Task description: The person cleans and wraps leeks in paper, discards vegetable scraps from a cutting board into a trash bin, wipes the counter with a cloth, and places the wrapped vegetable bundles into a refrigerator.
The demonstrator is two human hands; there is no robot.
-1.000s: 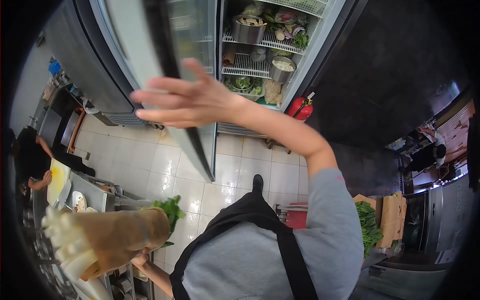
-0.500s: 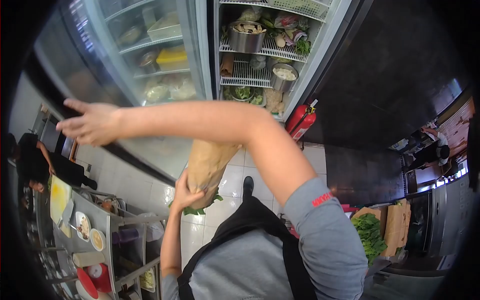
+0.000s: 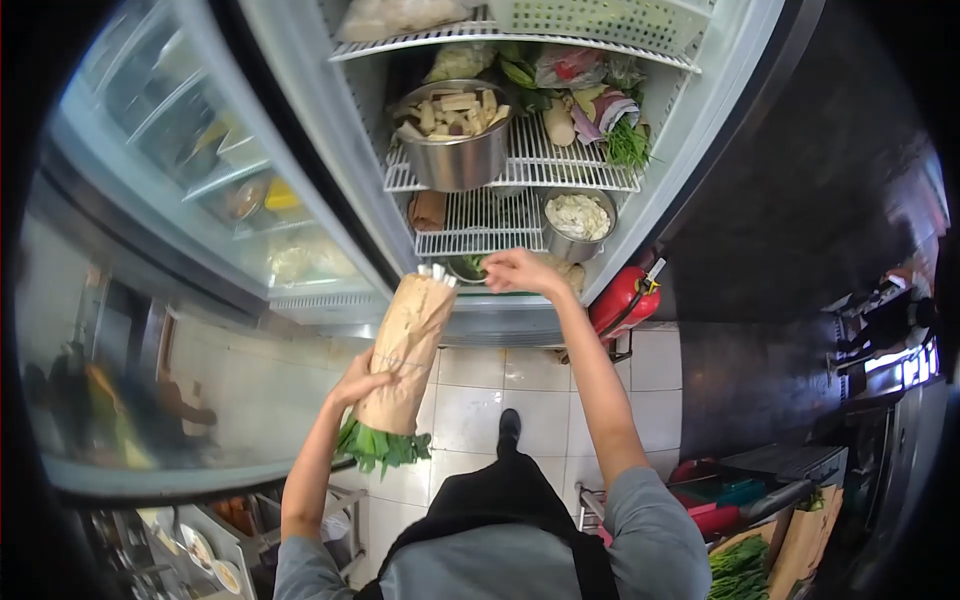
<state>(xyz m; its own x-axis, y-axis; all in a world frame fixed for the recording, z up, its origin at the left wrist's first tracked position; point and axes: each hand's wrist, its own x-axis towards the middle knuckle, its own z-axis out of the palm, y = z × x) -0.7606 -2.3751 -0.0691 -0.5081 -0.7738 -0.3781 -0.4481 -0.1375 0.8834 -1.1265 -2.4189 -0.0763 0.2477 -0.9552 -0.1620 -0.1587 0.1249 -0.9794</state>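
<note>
My left hand (image 3: 362, 384) is wrapped round the lower part of a bundle in brown paper (image 3: 405, 340). White stalk ends (image 3: 437, 273) stick out at its top, and long green leaves (image 3: 383, 446) hang from the bottom. My right hand (image 3: 520, 272) is at the front of the open fridge, just right of the bundle's top. Its fingers are curled together; whether anything is between them is hidden. Just behind the fingertips is a metal bowl with greens (image 3: 468, 267), and I cannot tell if they touch it.
The fridge's glass door (image 3: 190, 390) stands open at left. Wire shelves (image 3: 480, 222) hold a steel pot of cut pieces (image 3: 455, 150), a pot of white food (image 3: 580, 222) and vegetables. A red fire extinguisher (image 3: 622, 300) stands right of the fridge. Leafy greens (image 3: 742, 570) lie at lower right.
My right hand has left the door area at far left and moved right to the fridge front. The door has swung wider. I am nearer the shelves, and the bundle's top is now uncovered.
</note>
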